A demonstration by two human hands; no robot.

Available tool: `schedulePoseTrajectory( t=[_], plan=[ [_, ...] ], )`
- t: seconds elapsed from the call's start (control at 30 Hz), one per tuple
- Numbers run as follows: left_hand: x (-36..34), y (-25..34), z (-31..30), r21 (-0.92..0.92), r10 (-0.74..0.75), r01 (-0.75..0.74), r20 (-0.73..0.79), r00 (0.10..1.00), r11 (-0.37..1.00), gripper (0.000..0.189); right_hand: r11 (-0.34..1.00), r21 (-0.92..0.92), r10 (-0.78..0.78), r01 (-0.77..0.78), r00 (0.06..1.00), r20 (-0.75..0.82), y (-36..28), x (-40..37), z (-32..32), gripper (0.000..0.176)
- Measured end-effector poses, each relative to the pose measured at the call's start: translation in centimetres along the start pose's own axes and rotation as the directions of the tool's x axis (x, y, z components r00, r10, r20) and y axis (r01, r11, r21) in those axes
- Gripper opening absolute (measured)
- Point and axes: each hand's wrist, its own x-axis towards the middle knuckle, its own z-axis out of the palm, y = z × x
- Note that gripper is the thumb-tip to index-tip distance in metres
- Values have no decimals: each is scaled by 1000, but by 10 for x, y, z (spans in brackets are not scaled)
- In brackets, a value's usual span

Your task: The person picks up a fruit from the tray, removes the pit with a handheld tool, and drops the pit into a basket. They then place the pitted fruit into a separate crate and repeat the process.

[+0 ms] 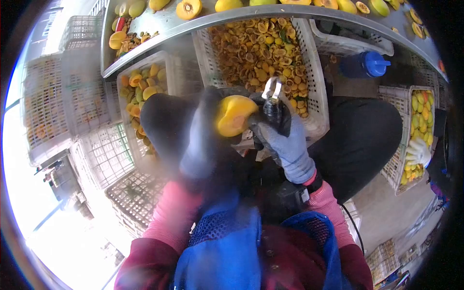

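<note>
A yellow fruit [234,116] with a cut, pinkish patch is in my left hand [202,113], which wears a grey-blue glove with a dark palm and is smeared. Its fingers wrap the far left side of the fruit. In a matching glove, my right hand [285,137] is closed around a pitting tool with a bent metal loop [272,96] that points away from me. The right fingertips are right at the fruit's edge. Both hands are over my lap, at the near end of a white crate [316,72] filled with cut fruit pieces and pits.
A metal table [217,18] with whole and halved fruit runs across the top. At the left stands a crate of yellow fruit [145,89], near stacked crates [67,92]. A blue jug [365,64] is at right, beyond a fruit crate [394,166] with a white glove [417,152].
</note>
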Motion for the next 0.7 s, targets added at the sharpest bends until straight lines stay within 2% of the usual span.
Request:
schedulePoseTrajectory(
  t=[0.03,0.1,0.17,0.2,0.27,0.3,0.37,0.43,0.5,0.57,0.63,0.7],
  plan=[
    [0,0,-1,111,23,-22,-8,1000,994,39,993,-87,-82,81,997,-1,1,-2,2,40],
    [0,1,-6,330,70,-60,-20,997,942,35,986,-157,-61,61,998,4,-2,-5,-1,40],
    [-2,0,-6,559,229,-193,5,973,807,43,966,-253,-57,57,998,9,-13,-7,0,41],
    [-4,-2,-3,666,352,-295,53,935,685,44,938,-329,-107,108,994,23,-14,-10,2,38],
    [-2,-7,-1,503,345,-292,-14,938,814,45,857,-473,-201,205,978,60,-13,-17,8,31],
    [-1,-10,0,412,341,-293,-47,939,863,45,863,-469,-202,188,979,21,-7,-21,11,32],
    [-4,-17,1,684,550,-421,34,835,596,48,875,-459,-200,151,978,-58,2,-25,20,33],
    [-7,-17,6,800,644,-463,128,754,383,45,907,-417,-76,57,997,-30,3,-27,17,37],
    [-12,-10,17,821,665,-486,186,723,298,36,910,-414,0,-12,1000,-29,15,-32,18,36],
    [-8,-11,16,847,648,-466,207,733,256,36,910,-413,4,-22,999,-44,12,-33,20,35],
    [-3,-13,15,862,633,-453,223,741,227,38,941,-338,-17,7,1000,-27,2,-31,20,33],
    [-2,-14,15,840,613,-462,211,762,285,40,987,-162,8,-7,1000,5,-4,-29,20,32]
  ],
)
